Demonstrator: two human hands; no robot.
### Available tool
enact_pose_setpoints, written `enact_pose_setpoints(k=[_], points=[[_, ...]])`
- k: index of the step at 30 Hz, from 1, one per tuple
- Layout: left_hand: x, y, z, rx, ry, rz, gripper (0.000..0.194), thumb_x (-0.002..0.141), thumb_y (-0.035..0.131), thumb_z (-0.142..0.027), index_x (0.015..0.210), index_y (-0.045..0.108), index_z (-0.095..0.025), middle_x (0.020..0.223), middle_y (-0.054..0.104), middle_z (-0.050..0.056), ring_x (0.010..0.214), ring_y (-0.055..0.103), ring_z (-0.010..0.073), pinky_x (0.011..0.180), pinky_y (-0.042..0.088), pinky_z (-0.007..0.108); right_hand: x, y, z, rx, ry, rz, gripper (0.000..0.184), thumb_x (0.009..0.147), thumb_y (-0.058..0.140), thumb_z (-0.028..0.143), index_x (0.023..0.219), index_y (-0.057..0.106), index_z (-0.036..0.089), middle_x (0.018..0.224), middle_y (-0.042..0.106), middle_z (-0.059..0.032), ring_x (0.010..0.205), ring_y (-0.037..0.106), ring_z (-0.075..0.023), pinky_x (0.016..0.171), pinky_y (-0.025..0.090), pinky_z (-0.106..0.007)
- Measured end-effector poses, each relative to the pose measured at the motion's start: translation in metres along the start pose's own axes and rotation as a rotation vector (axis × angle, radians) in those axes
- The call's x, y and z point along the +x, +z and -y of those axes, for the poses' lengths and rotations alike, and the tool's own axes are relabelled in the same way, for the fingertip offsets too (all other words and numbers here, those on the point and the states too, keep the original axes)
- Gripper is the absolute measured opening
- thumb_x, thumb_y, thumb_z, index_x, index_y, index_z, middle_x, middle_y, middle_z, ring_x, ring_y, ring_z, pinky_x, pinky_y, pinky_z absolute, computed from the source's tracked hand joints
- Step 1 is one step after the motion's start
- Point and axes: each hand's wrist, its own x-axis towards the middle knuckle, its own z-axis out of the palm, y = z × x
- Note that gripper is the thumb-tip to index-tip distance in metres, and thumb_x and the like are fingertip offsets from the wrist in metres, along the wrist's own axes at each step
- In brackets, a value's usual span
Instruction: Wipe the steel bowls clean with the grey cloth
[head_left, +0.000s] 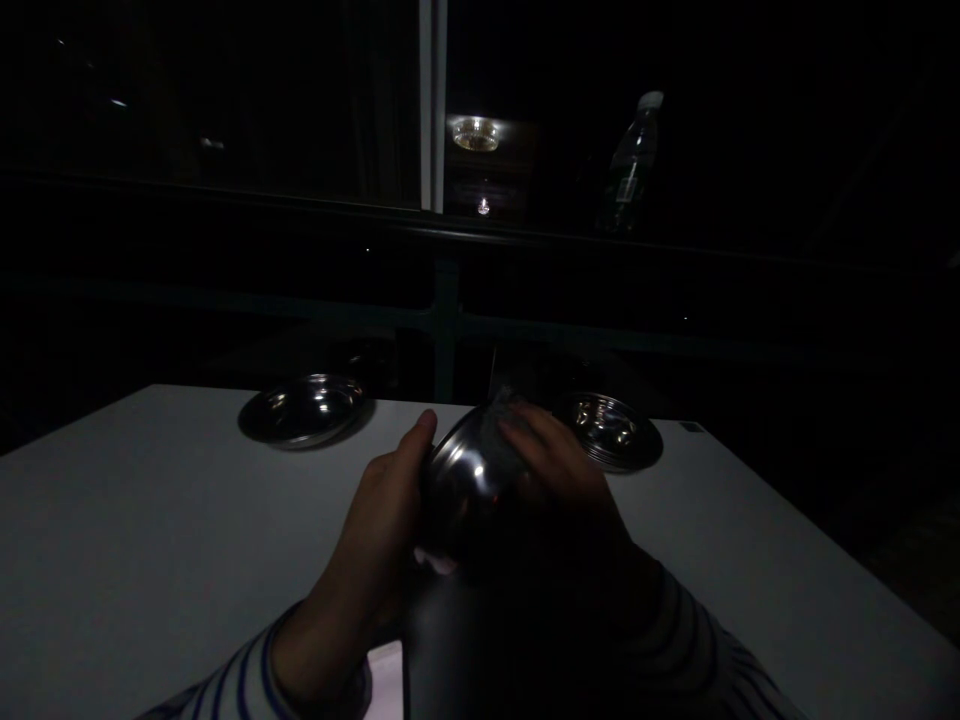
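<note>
Bowl was located between my two hands, above the white table, tilted so that its rounded outer wall faced me. My left hand grasped it by the left side, thumb up near the rim and fingertips showing below; this grip presumably served as a clamp, steadying the metal against pressure from the opposite side. My right hand held a grey wad (cloth-like, though blur and shadow hid its exact form) against the upper right of the outer wall, fingers bent over it. The tilt probably served to present that wall to the wad. One dish rested near the far edge on the left; another dish, possibly a stack, rested near the far edge on the right. Both were placed beyond my hands, likely to leave working room.
</note>
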Motion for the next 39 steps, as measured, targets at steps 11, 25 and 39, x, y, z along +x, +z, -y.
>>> enact_pose_setpoints(k=[11, 25, 39], points=[[-0.003, 0.005, -0.004, -0.189, -0.165, 0.032, 0.042, 0.069, 0.052, -0.052, 0.047, 0.048, -0.017, 0.038, 0.044, -0.002, 0.033, 0.042, 0.0101, 0.036, 0.035, 0.021, -0.002, 0.009, 0.008, -0.041, 0.009, -0.056, 0.035, 0.087, 0.037, 0.028, 0.117, 0.048, 0.015, 0.123, 0.05, -0.0121, 0.12, 0.04, -0.0222, 0.097, 0.038, -0.044], [0.001, 0.004, 0.0, -0.091, -0.115, 0.063, 0.048, 0.071, 0.045, -0.059, 0.05, 0.051, -0.016, 0.038, 0.047, -0.002, 0.032, 0.043, 0.0097, 0.035, 0.03, 0.02, -0.008, 0.016, 0.03, -0.167, -0.209, 0.078, 0.035, 0.083, 0.044, 0.032, 0.115, 0.05, 0.021, 0.118, 0.053, -0.0059, 0.122, 0.036, -0.0199, 0.105, 0.024, -0.043], [0.003, -0.002, -0.004, -0.172, 0.025, -0.001, 0.023, 0.067, 0.063, -0.038, 0.072, 0.066, -0.015, 0.062, 0.067, 0.001, 0.055, 0.061, 0.0146, 0.051, 0.046, 0.023, 0.001, 0.004, -0.015, 0.426, 0.605, -0.16, 0.034, 0.087, 0.035, 0.03, 0.112, 0.055, 0.018, 0.113, 0.059, -0.0074, 0.106, 0.054, -0.0194, 0.089, 0.044, -0.038]])
